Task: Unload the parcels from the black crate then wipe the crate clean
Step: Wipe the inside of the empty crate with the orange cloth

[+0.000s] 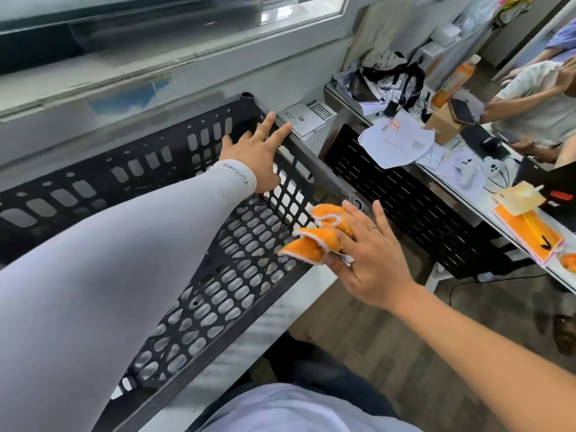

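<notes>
The black crate (218, 307) with slotted walls and floor stands on a white table below a window. No parcels show inside it. My left hand (254, 154), in a grey sleeve, reaches across the crate and rests with straight fingers on its far right rim near the corner. My right hand (371, 254) is at the crate's near right corner and pinches a crumpled orange cloth (318, 235) with white edging between thumb and fingers; the other fingers are spread. The cloth lies against the crate's rim.
To the right stands a cluttered desk (486, 194) with papers, a cardboard box, an orange bottle, orange notebooks and a black perforated front panel. A person sits at its far side. Small booklets (300, 120) lie past the crate's far corner. Wood floor lies below.
</notes>
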`<state>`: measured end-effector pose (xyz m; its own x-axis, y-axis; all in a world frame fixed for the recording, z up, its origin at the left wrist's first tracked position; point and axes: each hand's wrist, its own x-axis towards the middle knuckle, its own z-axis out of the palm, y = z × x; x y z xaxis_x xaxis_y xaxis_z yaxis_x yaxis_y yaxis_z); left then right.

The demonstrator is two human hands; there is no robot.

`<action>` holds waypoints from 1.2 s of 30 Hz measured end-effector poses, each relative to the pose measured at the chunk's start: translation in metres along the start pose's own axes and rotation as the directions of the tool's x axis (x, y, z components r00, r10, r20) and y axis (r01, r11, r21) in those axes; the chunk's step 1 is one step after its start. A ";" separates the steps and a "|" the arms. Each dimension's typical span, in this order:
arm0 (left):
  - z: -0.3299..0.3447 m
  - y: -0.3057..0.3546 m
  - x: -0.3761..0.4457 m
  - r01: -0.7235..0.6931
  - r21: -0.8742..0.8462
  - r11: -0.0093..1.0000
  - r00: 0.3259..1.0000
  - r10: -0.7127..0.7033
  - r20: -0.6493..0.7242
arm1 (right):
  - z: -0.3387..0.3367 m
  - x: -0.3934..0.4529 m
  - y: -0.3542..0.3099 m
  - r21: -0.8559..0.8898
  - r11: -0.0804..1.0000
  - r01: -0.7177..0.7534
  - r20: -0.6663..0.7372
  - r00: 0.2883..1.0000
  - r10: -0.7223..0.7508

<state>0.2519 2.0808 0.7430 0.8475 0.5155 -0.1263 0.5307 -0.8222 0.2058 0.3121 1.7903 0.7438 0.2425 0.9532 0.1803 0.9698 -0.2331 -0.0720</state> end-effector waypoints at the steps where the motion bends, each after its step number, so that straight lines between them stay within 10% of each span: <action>1: 0.000 0.000 0.001 0.002 -0.006 1.000 1.000 -0.002 0.009 | 0.000 0.000 -0.005 0.028 0.999 -0.022 -0.012 1.000 0.022; 16: -0.005 0.007 -0.001 0.021 -0.008 1.000 0.997 -0.020 0.068 | -0.006 -0.027 -0.132 0.112 0.982 0.151 0.283 0.943 -0.177; 24: -0.007 0.005 -0.003 0.009 0.002 1.000 0.998 -0.009 0.059 | 0.003 -0.016 -0.090 0.041 0.956 0.290 0.106 0.950 -0.293; 36: -0.009 0.010 -0.006 0.025 0.002 1.000 0.999 -0.025 0.039 | -0.017 0.006 -0.017 -0.029 0.958 0.284 0.265 0.927 -0.267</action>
<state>0.2519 2.0715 0.7543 0.8335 0.5261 -0.1687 0.5516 -0.8095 0.2009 0.2975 1.7964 0.7622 -0.0410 0.9965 -0.0734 0.9991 0.0419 0.0101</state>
